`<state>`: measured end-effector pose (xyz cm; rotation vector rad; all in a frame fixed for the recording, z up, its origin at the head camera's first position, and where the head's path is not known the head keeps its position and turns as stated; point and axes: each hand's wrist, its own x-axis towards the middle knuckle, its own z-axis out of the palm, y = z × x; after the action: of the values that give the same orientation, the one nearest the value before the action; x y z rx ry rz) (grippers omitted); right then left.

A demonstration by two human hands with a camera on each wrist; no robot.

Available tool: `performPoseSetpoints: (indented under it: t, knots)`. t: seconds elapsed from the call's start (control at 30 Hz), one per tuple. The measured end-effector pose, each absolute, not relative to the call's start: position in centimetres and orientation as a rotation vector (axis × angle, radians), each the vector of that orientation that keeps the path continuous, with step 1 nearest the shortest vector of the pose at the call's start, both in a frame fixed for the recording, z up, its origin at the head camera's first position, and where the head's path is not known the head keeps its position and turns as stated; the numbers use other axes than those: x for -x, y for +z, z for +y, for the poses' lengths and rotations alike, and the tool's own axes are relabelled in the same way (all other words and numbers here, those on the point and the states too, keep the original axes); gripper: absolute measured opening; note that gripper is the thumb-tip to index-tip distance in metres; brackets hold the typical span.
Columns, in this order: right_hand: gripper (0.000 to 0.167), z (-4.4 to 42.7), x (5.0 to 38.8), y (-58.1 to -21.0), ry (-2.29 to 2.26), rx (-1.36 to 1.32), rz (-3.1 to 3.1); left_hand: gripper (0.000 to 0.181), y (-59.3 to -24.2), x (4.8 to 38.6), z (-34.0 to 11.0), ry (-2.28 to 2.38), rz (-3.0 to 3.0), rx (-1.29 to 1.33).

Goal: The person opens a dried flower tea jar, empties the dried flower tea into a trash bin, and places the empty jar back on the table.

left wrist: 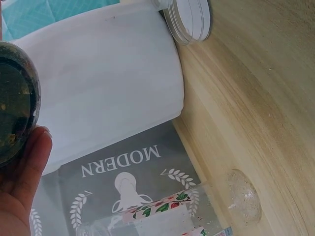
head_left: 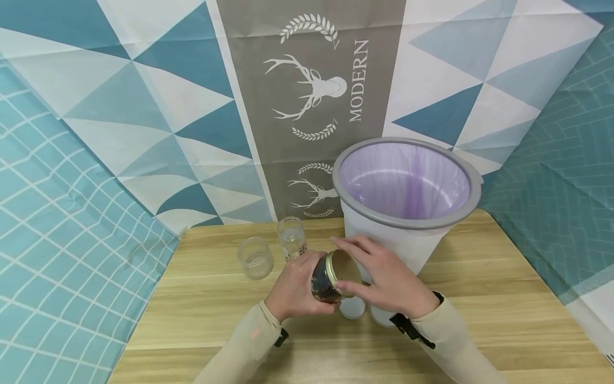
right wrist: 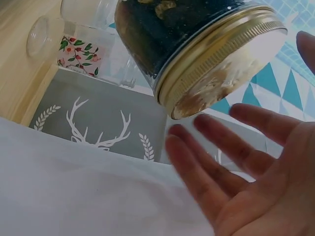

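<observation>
My left hand grips a glass jar with dark contents, tilted so its gold screw lid faces right. In the left wrist view the jar's rounded end rests against the fingers. My right hand is beside the lid with its fingers spread. The right wrist view shows those fingers straight or slightly bent, with a gap between them and the gold lid. The lid's top looks shiny and mirrors its surroundings.
A white bin with a grey rim and purple liner stands behind my right hand. Two clear glasses, one short and one taller with a printed pattern, stand at the left. Two round, pale-topped items, one a disc, are below my hands on the wooden table.
</observation>
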<state>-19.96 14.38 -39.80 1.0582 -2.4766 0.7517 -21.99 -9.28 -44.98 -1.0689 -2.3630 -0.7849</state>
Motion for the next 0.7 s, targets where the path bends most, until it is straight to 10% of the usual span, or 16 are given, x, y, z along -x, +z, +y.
performPoseSetpoints:
  t: [0.7]
  knots:
    - [0.087, 14.57, 19.94, -40.0, 0.825, -1.199, -2.503, 0.086, -44.91, 21.92, -9.4, -0.764, -2.379, 1.076]
